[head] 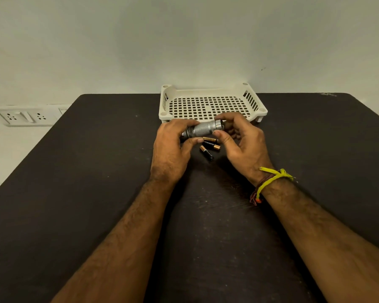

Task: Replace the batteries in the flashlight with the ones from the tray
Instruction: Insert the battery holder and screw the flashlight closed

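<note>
The left hand [173, 145] grips the head end of the silver flashlight [202, 129], fingers curled over it and hiding that end. The right hand [239, 141] pinches the tail end between thumb and forefinger; the cap is obscured. The flashlight lies horizontal above the table [74, 171], over three batteries [209, 146], before the tray [210, 103].
</note>
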{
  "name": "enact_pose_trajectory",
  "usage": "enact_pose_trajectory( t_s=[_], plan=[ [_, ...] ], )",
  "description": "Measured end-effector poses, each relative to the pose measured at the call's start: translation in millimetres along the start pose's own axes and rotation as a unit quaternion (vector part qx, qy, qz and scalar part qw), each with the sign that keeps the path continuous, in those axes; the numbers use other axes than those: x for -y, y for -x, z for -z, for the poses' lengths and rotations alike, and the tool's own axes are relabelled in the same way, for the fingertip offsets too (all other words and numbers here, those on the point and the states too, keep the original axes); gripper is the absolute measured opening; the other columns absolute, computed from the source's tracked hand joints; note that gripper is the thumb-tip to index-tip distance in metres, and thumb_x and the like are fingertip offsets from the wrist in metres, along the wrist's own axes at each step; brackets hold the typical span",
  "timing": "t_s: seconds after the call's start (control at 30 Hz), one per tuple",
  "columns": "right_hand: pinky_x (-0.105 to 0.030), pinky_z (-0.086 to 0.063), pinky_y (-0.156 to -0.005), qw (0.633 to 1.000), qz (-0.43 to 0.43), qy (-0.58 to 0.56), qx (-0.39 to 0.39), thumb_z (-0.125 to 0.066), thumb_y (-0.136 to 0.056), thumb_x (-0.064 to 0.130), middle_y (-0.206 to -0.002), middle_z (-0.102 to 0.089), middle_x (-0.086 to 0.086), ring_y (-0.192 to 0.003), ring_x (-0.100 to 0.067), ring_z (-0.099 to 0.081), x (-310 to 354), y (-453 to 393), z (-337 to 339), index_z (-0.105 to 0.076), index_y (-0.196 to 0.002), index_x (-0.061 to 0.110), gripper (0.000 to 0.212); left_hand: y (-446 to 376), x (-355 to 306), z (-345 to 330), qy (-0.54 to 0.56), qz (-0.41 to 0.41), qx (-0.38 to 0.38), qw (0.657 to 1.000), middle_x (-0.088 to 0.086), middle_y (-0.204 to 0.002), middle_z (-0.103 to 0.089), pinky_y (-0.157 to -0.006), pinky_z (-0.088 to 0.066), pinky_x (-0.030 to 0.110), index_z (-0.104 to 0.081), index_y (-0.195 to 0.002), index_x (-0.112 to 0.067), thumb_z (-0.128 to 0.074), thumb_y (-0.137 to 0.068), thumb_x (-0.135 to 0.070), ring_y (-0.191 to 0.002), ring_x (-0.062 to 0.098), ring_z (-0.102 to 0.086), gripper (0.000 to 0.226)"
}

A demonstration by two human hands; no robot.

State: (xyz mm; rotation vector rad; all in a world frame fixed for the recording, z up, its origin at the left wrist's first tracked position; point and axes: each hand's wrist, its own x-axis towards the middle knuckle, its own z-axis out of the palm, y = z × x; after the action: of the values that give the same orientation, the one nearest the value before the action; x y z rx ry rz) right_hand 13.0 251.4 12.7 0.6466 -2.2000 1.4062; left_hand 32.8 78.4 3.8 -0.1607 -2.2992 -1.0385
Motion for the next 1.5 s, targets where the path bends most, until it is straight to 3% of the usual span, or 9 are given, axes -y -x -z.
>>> enact_pose_trajectory(
  t_s=[0.1,0.3,0.47,0.6,0.87,1.0,1.07,1.27,1.5],
  plan=[
    [-0.037,-0.058,-0.066,0.999,-0.038,-0.018,-0.023,-0.074,-0.089,0.022,-0.082,-0.069,-0.009,-0.071,-0.013,-0.063,-0.9,-0.4,3.1,-0.067,-0.099,0.006,0.019,0.3,-0.6,-0.5,-0.002,-0.009,0.004,1.0,-0.012,-0.112,-0.065,-0.095,-0.036,0.011,-0.068,-0.115,-0.022,-0.08,-0.078,-0.023,-0.11,0.008,-0.052,0.039],
    [-0.021,-0.054,-0.079,1.0,0.022,-0.005,0.008,-0.068,-0.091,0.008,-0.099,-0.066,0.005,-0.085,-0.002,-0.062,2.4,-0.7,1.3,-0.064,-0.117,0.008,0.027,-0.3,0.9,-0.9,-0.003,-0.004,-0.002,1.0,-0.017,-0.11,-0.061,-0.094,-0.037,0.015,-0.069,-0.114,-0.022,-0.08,-0.077,-0.023,-0.109,0.008,-0.052,0.039],
    [-0.044,-0.06,-0.071,0.999,-0.03,-0.006,-0.018,-0.069,-0.093,0.025,-0.086,-0.071,-0.009,-0.08,-0.024,-0.07,-0.9,-0.7,3.8,-0.067,-0.101,0.003,0.023,0.5,-1.9,-0.6,0.018,-0.02,-0.002,1.0,-0.017,-0.109,-0.061,-0.097,-0.042,0.021,-0.07,-0.112,-0.02,-0.082,-0.076,-0.021,-0.108,0.008,-0.053,0.038],
    [-0.032,-0.059,-0.085,1.0,0.008,-0.016,0.013,-0.067,-0.093,0.009,-0.103,-0.067,-0.001,-0.095,-0.017,-0.069,3.2,1.0,1.6,-0.059,-0.125,0.007,0.034,0.5,-2.5,0.8,0.03,-0.008,-0.008,0.999,-0.015,-0.109,-0.063,-0.098,-0.049,0.038,-0.069,-0.113,-0.021,-0.081,-0.077,-0.021,-0.109,0.011,-0.055,0.038],
    [-0.05,-0.057,-0.067,0.999,-0.048,-0.017,-0.009,-0.065,-0.096,0.027,-0.082,-0.07,-0.014,-0.073,-0.03,-0.069,-0.9,-0.2,4.3,-0.065,-0.099,0.003,0.024,2.3,-3.8,0.0,0.025,-0.03,-0.011,0.999,-0.015,-0.107,-0.062,-0.095,-0.048,0.035,-0.069,-0.111,-0.018,-0.082,-0.077,-0.019,-0.105,0.007,-0.052,0.036],
    [-0.031,-0.06,-0.083,0.998,-0.028,-0.062,0.011,-0.063,-0.096,0.013,-0.101,-0.067,-0.003,-0.092,-0.018,-0.07,5.3,0.2,0.2,-0.054,-0.128,0.008,0.034,1.1,-1.3,0.9,0.025,-0.021,-0.014,0.999,-0.015,-0.108,-0.061,-0.095,-0.05,0.041,-0.069,-0.112,-0.019,-0.081,-0.077,-0.02,-0.106,0.01,-0.053,0.037],
    [-0.034,-0.061,-0.084,0.998,-0.024,-0.056,0.01,-0.062,-0.096,0.008,-0.106,-0.069,-0.008,-0.095,-0.019,-0.071,5.8,-0.4,-2.8,-0.057,-0.124,0.003,0.029,1.5,-1.4,0.8,0.024,-0.02,-0.015,0.999,-0.015,-0.108,-0.061,-0.095,-0.05,0.041,-0.069,-0.112,-0.019,-0.081,-0.078,-0.021,-0.107,0.011,-0.054,0.037],
    [-0.022,-0.057,-0.058,0.999,-0.037,-0.024,-0.02,-0.065,-0.095,0.016,-0.09,-0.072,-0.015,-0.068,-0.018,-0.069,3.3,-1.8,-1.9,-0.062,-0.111,0.0,0.022,2.2,-2.8,0.0,0.018,-0.033,-0.016,0.999,-0.015,-0.107,-0.061,-0.096,-0.049,0.038,-0.069,-0.112,-0.017,-0.08,-0.079,-0.021,-0.106,0.008,-0.053,0.036],
    [-0.041,-0.06,-0.087,0.994,-0.072,-0.074,-0.023,-0.069,-0.092,0.011,-0.103,-0.071,-0.011,-0.096,-0.021,-0.071,5.9,-0.7,-3.2,-0.064,-0.113,0.001,0.024,2.5,-5.2,1.2,0.016,-0.032,-0.015,0.999,-0.014,-0.106,-0.061,-0.094,-0.049,0.035,-0.07,-0.111,-0.017,-0.082,-0.077,-0.02,-0.105,0.011,-0.055,0.037]
  ],
)
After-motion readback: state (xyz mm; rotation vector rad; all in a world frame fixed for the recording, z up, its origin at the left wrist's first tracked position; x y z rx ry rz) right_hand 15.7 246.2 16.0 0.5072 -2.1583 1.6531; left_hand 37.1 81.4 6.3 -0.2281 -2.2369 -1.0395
